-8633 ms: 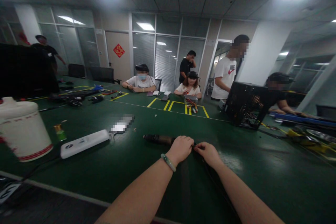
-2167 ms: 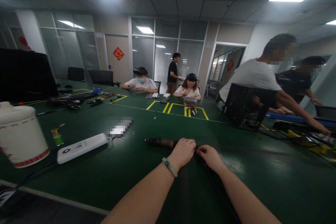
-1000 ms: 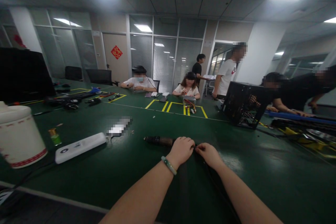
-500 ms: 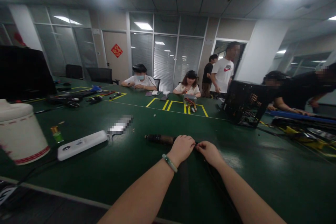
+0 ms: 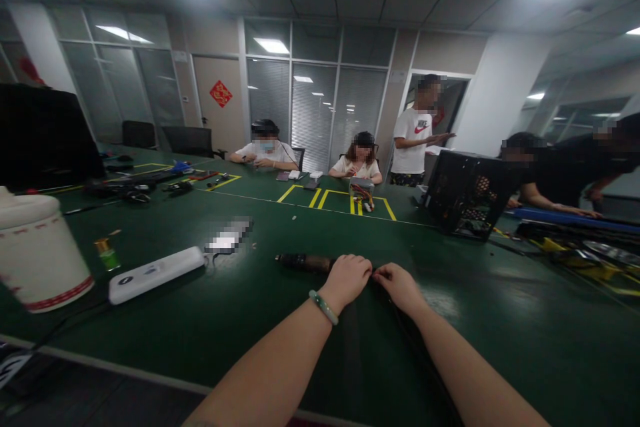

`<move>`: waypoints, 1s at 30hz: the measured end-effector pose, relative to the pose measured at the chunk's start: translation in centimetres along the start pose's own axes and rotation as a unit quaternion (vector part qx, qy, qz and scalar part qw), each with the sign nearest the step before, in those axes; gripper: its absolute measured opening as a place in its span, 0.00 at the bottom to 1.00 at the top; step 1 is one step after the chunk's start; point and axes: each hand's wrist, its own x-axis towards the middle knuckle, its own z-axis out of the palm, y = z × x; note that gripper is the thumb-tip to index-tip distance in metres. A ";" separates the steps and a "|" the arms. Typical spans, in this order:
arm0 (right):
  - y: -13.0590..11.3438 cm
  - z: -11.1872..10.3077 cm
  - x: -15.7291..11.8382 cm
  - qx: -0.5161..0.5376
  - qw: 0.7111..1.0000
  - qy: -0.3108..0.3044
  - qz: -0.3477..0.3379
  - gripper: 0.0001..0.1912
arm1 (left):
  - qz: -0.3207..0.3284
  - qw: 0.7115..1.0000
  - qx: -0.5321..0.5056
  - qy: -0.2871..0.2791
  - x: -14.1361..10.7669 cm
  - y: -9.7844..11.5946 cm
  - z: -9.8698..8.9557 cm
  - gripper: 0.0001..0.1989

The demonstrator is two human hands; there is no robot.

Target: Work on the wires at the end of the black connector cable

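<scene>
A dark cylindrical tool (image 5: 306, 263) with a brown middle and a small metal tip lies on the green table (image 5: 240, 333), its tip to the left. My left hand (image 5: 350, 278), with a green bracelet at the wrist, is wrapped over the tool's right end. Close beside it, my right hand (image 5: 399, 285) pinches the black cable where it comes out of that end. The cable (image 5: 417, 347) runs down toward the table's near edge, partly hidden by my right forearm.
At the left stand a white lidded mug (image 5: 43, 253), a small green bottle (image 5: 107, 255) and a white power strip (image 5: 156, 275). A black computer case (image 5: 463, 197) is at the right. Several people are around the table's far and right sides.
Both my hands stay almost where they were on the tool and cable. In the background, the standing person in white has turned and raised an arm; the person in black beside them is out of sight.
</scene>
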 end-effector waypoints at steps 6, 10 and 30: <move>0.0 0.0 0.1 0.017 1.000 -0.012 0.017 0.09 | 0.000 1.000 0.021 -0.023 0.0 0.1 -0.2 0.05; 0.0 0.1 0.1 0.023 1.000 -0.007 0.005 0.09 | 0.000 0.999 0.031 -0.020 0.1 0.1 0.0 0.06; 0.2 0.1 -0.2 0.039 0.999 -0.022 0.016 0.11 | -0.003 0.999 0.032 -0.037 0.2 0.0 -0.1 0.06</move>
